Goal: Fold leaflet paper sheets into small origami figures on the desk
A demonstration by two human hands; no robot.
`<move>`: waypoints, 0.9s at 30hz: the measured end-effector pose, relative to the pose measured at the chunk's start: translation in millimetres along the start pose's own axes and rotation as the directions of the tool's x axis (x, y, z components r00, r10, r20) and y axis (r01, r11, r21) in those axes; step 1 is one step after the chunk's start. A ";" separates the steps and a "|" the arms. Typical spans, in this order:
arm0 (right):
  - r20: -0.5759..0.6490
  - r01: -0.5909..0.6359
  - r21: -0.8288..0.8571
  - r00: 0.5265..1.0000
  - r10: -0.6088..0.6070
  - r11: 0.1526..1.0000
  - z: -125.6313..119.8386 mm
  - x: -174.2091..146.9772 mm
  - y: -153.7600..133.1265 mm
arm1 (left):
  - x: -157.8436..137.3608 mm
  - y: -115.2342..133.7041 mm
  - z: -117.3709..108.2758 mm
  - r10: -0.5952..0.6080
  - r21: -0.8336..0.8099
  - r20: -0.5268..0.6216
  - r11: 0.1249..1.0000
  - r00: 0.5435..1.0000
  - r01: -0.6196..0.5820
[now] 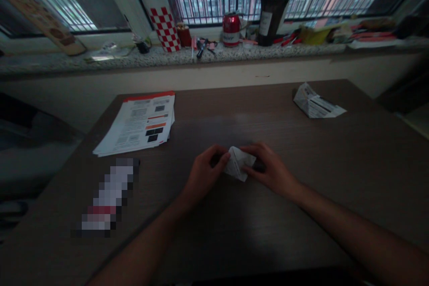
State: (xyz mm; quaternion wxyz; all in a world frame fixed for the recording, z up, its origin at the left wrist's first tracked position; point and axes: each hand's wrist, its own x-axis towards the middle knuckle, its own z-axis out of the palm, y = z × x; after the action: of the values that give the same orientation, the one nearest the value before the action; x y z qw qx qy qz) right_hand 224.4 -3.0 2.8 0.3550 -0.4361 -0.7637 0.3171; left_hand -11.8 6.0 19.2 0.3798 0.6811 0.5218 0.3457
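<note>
A small piece of folded paper (237, 163), whitish with a dark printed line, is held between my two hands above the middle of the brown table. My left hand (208, 167) pinches its left edge with thumb and fingers. On the other side, my right hand (270, 169) grips the right edge, thumb low and fingers at the top. The paper has a diamond-like outline with a crease down it. At the far right of the table sits another folded paper piece (313, 103), printed and standing partly raised.
A stack of printed sheets (140, 120) lies at the back left, with a blurred-out phone-shaped object (109, 196) nearer. Along the granite windowsill (127, 60) stand a checkered bottle (164, 29), a red can (231, 30), a dark bag (271, 20) and clutter.
</note>
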 end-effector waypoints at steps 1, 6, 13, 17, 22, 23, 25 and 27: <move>0.015 -0.032 0.054 0.999 0.031 0.998 -0.6 0.3 -2.5 | -0.6 1.4 -0.6 0.000 -0.012 0.004 1.000 1.000 0.000; 0.100 -0.223 0.290 0.974 0.202 0.931 2.2 0.4 -9.6 | -4.1 7.6 -2.4 0.019 -0.028 0.055 0.999 0.998 -0.017; 0.090 -0.252 0.295 0.968 0.236 0.922 2.8 -0.1 -12.4 | -8.3 9.0 2.8 0.030 -0.036 0.088 0.999 0.996 -0.027; 0.082 -0.240 0.272 0.971 0.226 0.932 1.5 -0.4 -13.9 | -9.3 9.9 5.0 0.027 -0.062 0.085 0.998 0.996 -0.022; 0.146 -0.252 0.281 0.965 0.219 0.926 3.6 -1.4 -12.5 | -10.6 11.4 5.7 0.008 -0.040 0.094 0.999 0.996 -0.004; 0.158 -0.252 0.271 0.964 0.216 0.929 3.8 -1.5 -12.2 | -10.7 11.6 5.7 0.008 -0.043 0.096 0.999 0.995 -0.004; 0.167 -0.251 0.240 0.962 0.214 0.938 3.6 -1.5 -11.6 | -10.9 12.5 5.4 0.010 -0.055 0.100 0.998 0.995 -0.004; 0.162 -0.244 0.225 0.964 0.210 0.943 2.9 -1.4 -11.3 | -11.0 13.7 4.9 0.009 -0.070 0.105 0.998 0.994 -0.002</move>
State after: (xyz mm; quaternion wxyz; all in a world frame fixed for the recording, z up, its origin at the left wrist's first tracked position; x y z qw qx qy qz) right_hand 217.5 -9.5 9.9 0.3137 -0.4519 -0.6862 0.4759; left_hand -3.8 -7.7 28.2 0.4295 0.6861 0.4868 0.3284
